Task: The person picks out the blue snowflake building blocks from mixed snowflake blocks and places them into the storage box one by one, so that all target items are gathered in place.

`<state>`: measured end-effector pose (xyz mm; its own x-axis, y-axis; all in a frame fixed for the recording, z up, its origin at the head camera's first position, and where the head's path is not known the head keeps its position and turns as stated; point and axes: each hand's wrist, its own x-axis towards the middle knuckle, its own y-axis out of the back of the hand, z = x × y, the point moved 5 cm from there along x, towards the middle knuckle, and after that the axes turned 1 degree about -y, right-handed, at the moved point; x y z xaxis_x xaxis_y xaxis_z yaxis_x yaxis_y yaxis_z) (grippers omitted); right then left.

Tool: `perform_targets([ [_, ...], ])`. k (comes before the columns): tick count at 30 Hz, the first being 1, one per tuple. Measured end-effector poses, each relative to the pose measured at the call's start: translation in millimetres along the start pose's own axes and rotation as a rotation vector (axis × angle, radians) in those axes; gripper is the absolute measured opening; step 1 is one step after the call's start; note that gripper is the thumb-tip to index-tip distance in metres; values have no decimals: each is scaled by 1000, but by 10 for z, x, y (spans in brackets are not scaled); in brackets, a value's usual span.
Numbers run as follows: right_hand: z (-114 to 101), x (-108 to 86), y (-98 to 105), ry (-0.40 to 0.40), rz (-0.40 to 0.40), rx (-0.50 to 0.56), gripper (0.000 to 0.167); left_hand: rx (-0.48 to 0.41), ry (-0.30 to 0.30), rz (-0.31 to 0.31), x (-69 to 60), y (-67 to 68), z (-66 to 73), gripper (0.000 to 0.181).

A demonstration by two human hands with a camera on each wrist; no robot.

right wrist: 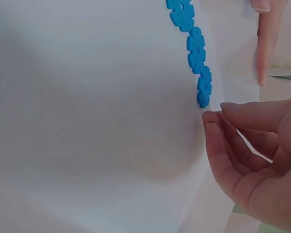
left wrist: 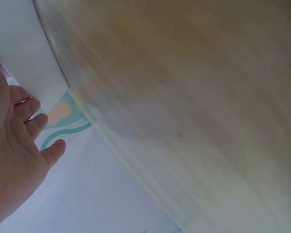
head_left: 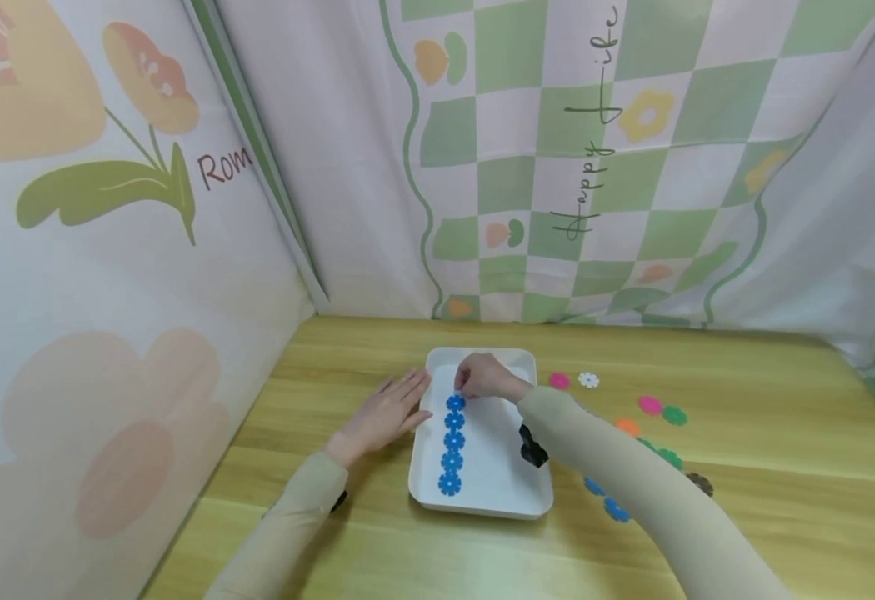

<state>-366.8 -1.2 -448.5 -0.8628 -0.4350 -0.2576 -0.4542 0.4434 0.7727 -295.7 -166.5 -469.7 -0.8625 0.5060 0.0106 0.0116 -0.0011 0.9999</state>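
Blue snowflake discs, several in all, form a line along the left side of a white tray. Inside the tray, my right hand is at the far end of that line. Its thumb and fingertips come together just beside the last blue disc in the right wrist view, and nothing shows between them. My left hand lies with extended fingers against the tray's left rim. The left wrist view shows the left hand only at its edge, palm side visible, holding nothing.
Right of the tray lie loose discs: pink, white, green, orange, brown and blue. My right sleeve partly covers this group. Printed curtains hang behind the wooden table.
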Motion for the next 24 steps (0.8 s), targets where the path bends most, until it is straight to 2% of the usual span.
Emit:
perform_targets([
  [12,49,-234,244,122,33,12,8,-28,-4,17,20,9,7,66],
  [19,139,-462,362,181,37,49,13,-34,-2,8,6,-20,1,67],
  [24,286,-668,489,204,37,78,14,-28,-11,13,-3,-23,5,66],
])
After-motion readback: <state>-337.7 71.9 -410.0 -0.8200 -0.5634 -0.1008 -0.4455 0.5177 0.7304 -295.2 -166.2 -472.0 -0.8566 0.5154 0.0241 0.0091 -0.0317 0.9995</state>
